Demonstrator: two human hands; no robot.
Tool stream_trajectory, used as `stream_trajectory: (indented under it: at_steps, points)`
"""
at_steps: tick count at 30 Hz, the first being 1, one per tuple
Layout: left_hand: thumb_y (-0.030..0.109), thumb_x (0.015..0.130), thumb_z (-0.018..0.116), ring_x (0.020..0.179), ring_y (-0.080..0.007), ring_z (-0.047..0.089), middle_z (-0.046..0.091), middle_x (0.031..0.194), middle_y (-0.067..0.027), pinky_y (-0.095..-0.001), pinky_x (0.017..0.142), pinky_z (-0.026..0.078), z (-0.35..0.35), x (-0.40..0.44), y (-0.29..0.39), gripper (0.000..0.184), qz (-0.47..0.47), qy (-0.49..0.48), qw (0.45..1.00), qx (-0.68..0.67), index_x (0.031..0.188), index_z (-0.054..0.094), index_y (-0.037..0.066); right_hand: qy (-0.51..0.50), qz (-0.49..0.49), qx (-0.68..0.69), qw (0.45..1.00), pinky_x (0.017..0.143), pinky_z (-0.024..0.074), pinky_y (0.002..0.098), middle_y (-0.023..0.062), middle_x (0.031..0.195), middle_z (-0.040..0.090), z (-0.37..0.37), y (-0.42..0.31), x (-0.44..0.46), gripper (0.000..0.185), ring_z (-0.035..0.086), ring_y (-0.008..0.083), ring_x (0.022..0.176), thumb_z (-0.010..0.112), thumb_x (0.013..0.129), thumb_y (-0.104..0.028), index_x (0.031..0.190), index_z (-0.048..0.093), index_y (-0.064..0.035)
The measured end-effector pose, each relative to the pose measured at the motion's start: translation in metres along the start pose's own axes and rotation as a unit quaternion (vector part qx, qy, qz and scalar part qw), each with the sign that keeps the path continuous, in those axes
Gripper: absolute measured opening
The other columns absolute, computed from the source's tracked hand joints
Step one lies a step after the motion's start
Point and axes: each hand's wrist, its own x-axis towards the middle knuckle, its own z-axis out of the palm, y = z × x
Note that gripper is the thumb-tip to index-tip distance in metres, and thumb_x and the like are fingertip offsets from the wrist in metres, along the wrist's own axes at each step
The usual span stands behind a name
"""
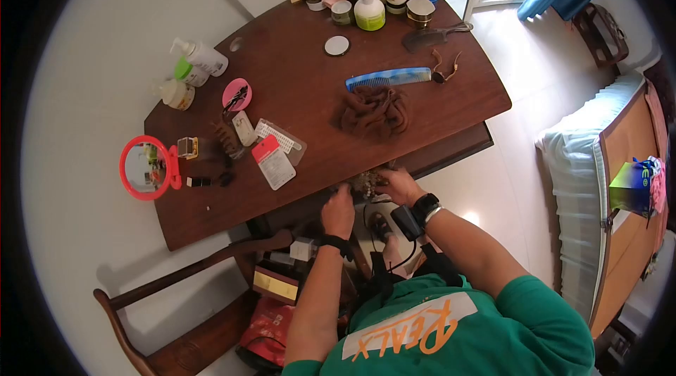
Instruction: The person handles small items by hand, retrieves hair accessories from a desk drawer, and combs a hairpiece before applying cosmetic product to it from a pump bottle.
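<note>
Just below the table's front edge, a greyish beaded item (366,182) hangs between my two hands. My right hand (400,186) has its fingers closed on the item's right side. At its left, my left hand (339,211) is closed, fingertips up by the table edge; what it grips is too small to make out. On the table (303,94), beyond my hands, lie a brown scrunched hair piece (374,112), a blue comb (389,78) and a brown hair tie (440,76).
An open drawer (451,153) juts out under the table's right front. Bottles (370,11) and jars stand at the back. A red-framed mirror (146,167), pink bowl (237,95) and cards (274,163) are at the left. A wooden chair (190,330) stands lower left.
</note>
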Motion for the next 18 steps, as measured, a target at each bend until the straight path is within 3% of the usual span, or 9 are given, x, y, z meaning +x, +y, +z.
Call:
stream_trajectory:
  at_steps: [1, 3, 4, 6, 8, 11, 14, 17, 18]
  points:
    - [0.018, 0.094, 0.046, 0.079, -0.0434, 0.060, 0.064, 0.084, -0.0215, -0.0517, 0.066, 0.048, 0.000, 0.000, 0.002, 0.016, -0.004, 0.004, 1.000, -0.003, 0.101, 0.054, 0.006, 0.046, 0.044, 0.117, 0.991, 0.083, 0.0510, 0.0398, 0.0143, 0.121, 0.052, 0.002, -0.013, -0.007, 0.027, 0.057, 0.0264, 0.105, 0.060, 0.085, -0.003, 0.112, 0.057, 0.0010]
    - [0.019, 0.095, 0.046, 0.080, -0.0440, 0.060, 0.064, 0.085, -0.0217, -0.0521, 0.066, 0.048, 0.003, -0.001, 0.005, 0.017, -0.025, -0.005, 0.999, -0.032, 0.102, 0.054, 0.006, 0.088, 0.068, 0.222, 0.969, 0.083, 0.0514, 0.0402, 0.0155, 0.122, 0.049, 0.010, -0.008, -0.015, 0.025, 0.056, 0.0261, 0.105, 0.058, 0.087, -0.004, 0.111, 0.058, 0.0022]
    - [0.019, 0.095, 0.045, 0.081, -0.0442, 0.060, 0.064, 0.085, -0.0219, -0.0523, 0.067, 0.048, 0.004, 0.000, 0.007, 0.018, -0.034, -0.008, 0.998, -0.046, 0.102, 0.054, 0.006, 0.086, 0.045, 0.214, 0.972, 0.083, 0.0514, 0.0403, 0.0151, 0.122, 0.049, 0.015, 0.001, -0.014, 0.027, 0.056, 0.0258, 0.105, 0.058, 0.088, -0.005, 0.113, 0.057, 0.0020]
    - [0.018, 0.094, 0.046, 0.078, -0.0434, 0.060, 0.065, 0.084, -0.0214, -0.0528, 0.065, 0.048, 0.007, 0.000, 0.008, 0.015, -0.025, 0.014, 0.997, -0.066, 0.101, 0.053, 0.007, 0.055, 0.058, 0.327, 0.942, 0.084, 0.0505, 0.0402, 0.0138, 0.121, 0.050, 0.018, 0.004, -0.014, 0.032, 0.056, 0.0250, 0.105, 0.058, 0.088, -0.007, 0.118, 0.051, 0.0013]
    - [0.019, 0.094, 0.046, 0.080, -0.0435, 0.060, 0.065, 0.086, -0.0214, -0.0529, 0.066, 0.048, 0.008, 0.000, 0.009, 0.015, -0.030, 0.016, 0.996, -0.086, 0.101, 0.052, 0.007, -0.001, 0.125, 0.550, 0.826, 0.086, 0.0486, 0.0397, 0.0122, 0.118, 0.054, 0.019, -0.010, -0.014, 0.040, 0.057, 0.0238, 0.103, 0.060, 0.088, -0.010, 0.123, 0.044, 0.0003]
    - [0.021, 0.095, 0.045, 0.086, -0.0445, 0.059, 0.065, 0.092, -0.0215, -0.0521, 0.068, 0.047, 0.006, 0.000, 0.011, 0.018, -0.053, -0.003, 0.993, -0.109, 0.102, 0.053, 0.006, -0.005, 0.176, 0.521, 0.835, 0.086, 0.0484, 0.0333, 0.0162, 0.123, 0.050, 0.021, -0.011, -0.009, 0.045, 0.055, 0.0229, 0.106, 0.054, 0.091, -0.009, 0.131, 0.038, 0.0023]
    - [0.020, 0.095, 0.046, 0.087, -0.0444, 0.059, 0.065, 0.093, -0.0213, -0.0518, 0.069, 0.046, 0.007, 0.002, 0.012, 0.018, -0.064, -0.004, 0.991, -0.118, 0.103, 0.053, 0.006, 0.035, 0.104, 0.283, 0.953, 0.087, 0.0467, 0.0344, 0.0204, 0.119, 0.054, 0.018, -0.026, -0.016, 0.045, 0.055, 0.0267, 0.109, 0.057, 0.089, -0.014, 0.127, 0.039, 0.0029]
    - [0.019, 0.094, 0.046, 0.085, -0.0447, 0.058, 0.064, 0.092, -0.0225, -0.0521, 0.068, 0.047, 0.012, 0.001, 0.010, 0.017, -0.059, 0.008, 0.990, -0.128, 0.103, 0.052, 0.006, 0.039, 0.048, 0.179, 0.982, 0.089, 0.0457, 0.0345, 0.0178, 0.124, 0.051, 0.025, -0.005, -0.008, 0.054, 0.053, 0.0245, 0.109, 0.053, 0.090, -0.012, 0.137, 0.032, 0.0025]
    - [0.019, 0.094, 0.047, 0.083, -0.0447, 0.059, 0.063, 0.090, -0.0233, -0.0521, 0.067, 0.047, 0.014, 0.000, 0.009, 0.017, -0.050, 0.024, 0.990, -0.131, 0.102, 0.052, 0.006, 0.047, 0.080, 0.109, 0.990, 0.089, 0.0456, 0.0348, 0.0195, 0.124, 0.050, 0.026, -0.002, -0.004, 0.054, 0.053, 0.0252, 0.108, 0.053, 0.089, -0.012, 0.136, 0.033, 0.0029]
